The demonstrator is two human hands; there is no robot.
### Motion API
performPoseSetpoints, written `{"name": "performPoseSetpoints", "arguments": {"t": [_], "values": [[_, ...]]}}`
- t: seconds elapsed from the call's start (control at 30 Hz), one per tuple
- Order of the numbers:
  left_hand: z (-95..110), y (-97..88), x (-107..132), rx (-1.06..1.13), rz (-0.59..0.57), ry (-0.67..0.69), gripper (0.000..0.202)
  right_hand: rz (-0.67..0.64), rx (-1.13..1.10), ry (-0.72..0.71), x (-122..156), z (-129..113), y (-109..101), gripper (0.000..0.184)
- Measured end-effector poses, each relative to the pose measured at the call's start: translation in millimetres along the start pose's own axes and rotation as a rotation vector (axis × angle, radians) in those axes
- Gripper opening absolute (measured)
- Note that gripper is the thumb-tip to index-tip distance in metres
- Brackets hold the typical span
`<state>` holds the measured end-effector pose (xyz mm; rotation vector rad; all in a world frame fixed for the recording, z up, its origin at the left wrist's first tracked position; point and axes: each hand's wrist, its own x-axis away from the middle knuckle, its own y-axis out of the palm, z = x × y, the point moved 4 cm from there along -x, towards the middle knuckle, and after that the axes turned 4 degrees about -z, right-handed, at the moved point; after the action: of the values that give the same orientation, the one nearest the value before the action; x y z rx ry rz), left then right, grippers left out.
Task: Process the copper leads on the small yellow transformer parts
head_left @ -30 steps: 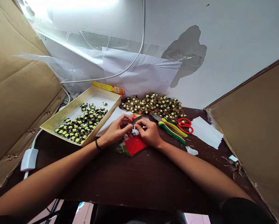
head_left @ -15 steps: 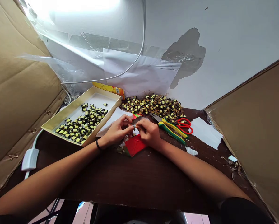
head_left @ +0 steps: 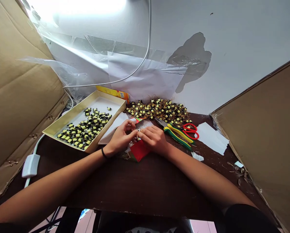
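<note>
My left hand [head_left: 122, 136] is closed in a pinch, thumb against the fingers, on a small dark part that looks like one of the black-and-yellow wire coils; the fingertips hide most of it. Right against it, my right hand [head_left: 154, 139] has its thumb and fingers pressed together at the same spot, and what they grip is hidden. Beneath both hands lies a red packet [head_left: 140, 150] with clear, crinkled plastic. Beyond the hands is a heap of black-and-yellow coils [head_left: 159, 108] with loose copper-coloured wire ends.
On the left, a cream box [head_left: 92, 146] holds many similar coils. Green-and-yellow pliers [head_left: 178, 136] and red-handled scissors [head_left: 191, 129] lie right of my hands. White paper [head_left: 211, 137] is farther right. Cardboard panels [head_left: 263, 123] flank the dark table [head_left: 135, 184].
My right fingers have closed in over the small part and moved slightly left, covering it more. The left hand stays nearly in place. The view has shifted slightly.
</note>
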<state>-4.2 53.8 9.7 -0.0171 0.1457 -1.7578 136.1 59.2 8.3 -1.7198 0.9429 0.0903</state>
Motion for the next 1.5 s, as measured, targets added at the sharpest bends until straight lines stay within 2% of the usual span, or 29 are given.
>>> {"name": "performPoseSetpoints", "arguments": {"t": [0.1, 0.13, 0.2, 0.3, 0.4, 0.77, 1.17, 1.5], "values": [[-3, -1.4, -1, 0.118, 0.009, -0.055, 0.029, 0.134, -0.24, 0.117, -2, 1, -6, 0.014], [-4, -1.8, -1, 0.156, 0.001, -0.061, 0.031, 0.194, -0.378, 0.19, -2, 3, -7, 0.011], [-5, -1.9, -2, 0.212, -0.039, -0.046, 0.034, 0.259, -0.744, 0.349, -3, 8, -3, 0.018], [-6, -0.1, -1, 0.241, -0.132, -0.008, 0.037, 0.193, -1.283, 0.536, -5, 11, 12, 0.035], [-6, 0.6, -1, 0.231, -0.176, 0.015, 0.036, 0.154, -1.511, 0.617, -5, 13, 19, 0.042], [-4, 0.1, 0, 0.148, -0.179, 0.019, 0.037, 0.139, -1.65, 0.627, -4, 18, 23, 0.048], [-1, 0.9, 1, 0.106, -0.164, 0.013, 0.037, 0.097, -1.651, 0.634, -4, 19, 26, 0.049], [-2, 1.6, 0, 0.152, -0.167, 0.002, 0.038, 0.126, -1.598, 0.642, -3, 18, 24, 0.039]]}}
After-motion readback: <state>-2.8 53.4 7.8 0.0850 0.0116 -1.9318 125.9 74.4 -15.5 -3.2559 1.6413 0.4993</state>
